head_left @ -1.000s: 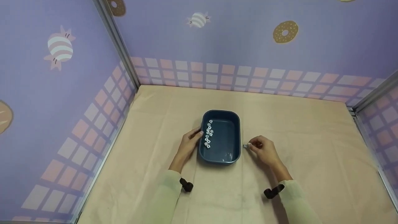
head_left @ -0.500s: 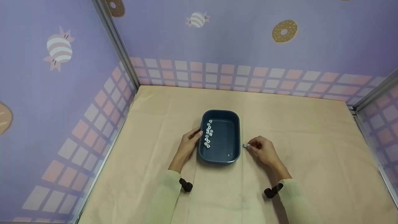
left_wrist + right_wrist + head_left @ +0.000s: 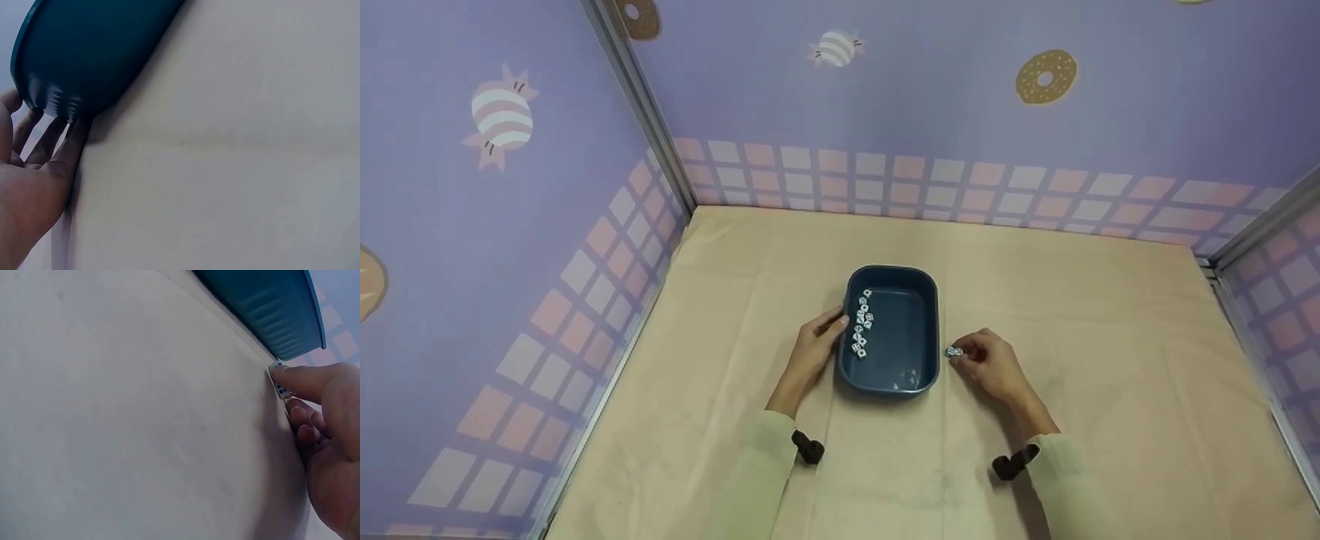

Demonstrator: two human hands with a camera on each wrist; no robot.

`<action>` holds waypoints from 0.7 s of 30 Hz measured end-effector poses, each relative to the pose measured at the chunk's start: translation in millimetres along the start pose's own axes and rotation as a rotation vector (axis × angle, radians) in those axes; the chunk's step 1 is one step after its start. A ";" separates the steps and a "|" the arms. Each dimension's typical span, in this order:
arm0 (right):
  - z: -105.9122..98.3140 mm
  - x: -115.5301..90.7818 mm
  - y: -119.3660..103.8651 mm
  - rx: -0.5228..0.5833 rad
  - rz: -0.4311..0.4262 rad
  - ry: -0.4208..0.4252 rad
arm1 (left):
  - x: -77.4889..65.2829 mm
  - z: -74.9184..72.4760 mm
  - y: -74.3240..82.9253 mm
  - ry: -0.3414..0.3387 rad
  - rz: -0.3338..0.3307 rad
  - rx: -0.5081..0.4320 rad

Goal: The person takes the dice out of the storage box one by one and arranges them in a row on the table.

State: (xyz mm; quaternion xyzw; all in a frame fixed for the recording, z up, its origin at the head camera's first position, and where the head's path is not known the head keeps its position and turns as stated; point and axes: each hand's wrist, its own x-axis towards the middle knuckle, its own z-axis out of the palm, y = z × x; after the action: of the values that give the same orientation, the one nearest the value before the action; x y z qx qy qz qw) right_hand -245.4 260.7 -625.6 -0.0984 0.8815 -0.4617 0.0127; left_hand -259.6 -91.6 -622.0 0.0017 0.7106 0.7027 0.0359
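A dark blue rectangular tub (image 3: 896, 379) stands on the cloth, several white dice (image 3: 861, 330) lying inside along its left wall. My left hand (image 3: 813, 349) holds the tub's left side, thumb at the rim and fingers against the outer wall. In the left wrist view those fingertips (image 3: 79, 126) meet the ribbed wall. Just outside the tub's right side, my right hand (image 3: 992, 366) pinches at a small pair of dice (image 3: 953, 352) between thumb and finger. The right wrist view shows the dotted die (image 3: 282, 390) under the thumb, low by the cloth and close to the tub's wall.
A beige cloth (image 3: 1080, 337) covers the table. Purple patterned panels (image 3: 930, 90) rise at the back and both sides, with a metal post (image 3: 641, 105) at the back left corner. Black wrist cameras (image 3: 1015, 463) sit at both cuffs.
The die in the right hand has come to the left against the other die, so the two now sit together. Left hand and tub stay nearly still.
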 end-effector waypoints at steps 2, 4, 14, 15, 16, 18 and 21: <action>0.9 0.1 -1.3 -0.006 0.005 0.017 | 1.2 0.9 0.3 0.003 0.014 0.025; 2.4 0.4 -2.5 -0.017 0.007 0.030 | 2.5 1.3 0.4 0.004 0.031 0.046; 6.7 1.4 -2.0 -0.044 -0.008 0.038 | 3.1 -2.7 2.9 -0.008 0.074 0.137; 6.1 1.4 -1.7 -0.040 -0.009 0.036 | 3.4 -2.6 2.7 -0.008 0.076 0.136; 5.4 1.5 -1.4 -0.037 -0.010 0.034 | 3.8 -2.5 2.4 -0.007 0.076 0.137; 3.8 1.6 -0.7 -0.035 -0.015 0.028 | 4.8 -2.1 1.7 -0.009 0.084 0.141; 1.2 1.9 0.5 -0.035 -0.027 0.022 | 6.3 -1.3 1.2 -0.017 0.098 0.146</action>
State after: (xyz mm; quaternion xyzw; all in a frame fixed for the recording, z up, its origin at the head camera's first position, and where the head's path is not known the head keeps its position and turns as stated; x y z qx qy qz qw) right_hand -247.3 259.7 -626.5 -0.1056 0.8880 -0.4475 -0.0050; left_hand -266.0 -92.6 -621.1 0.0452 0.7588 0.6498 0.0074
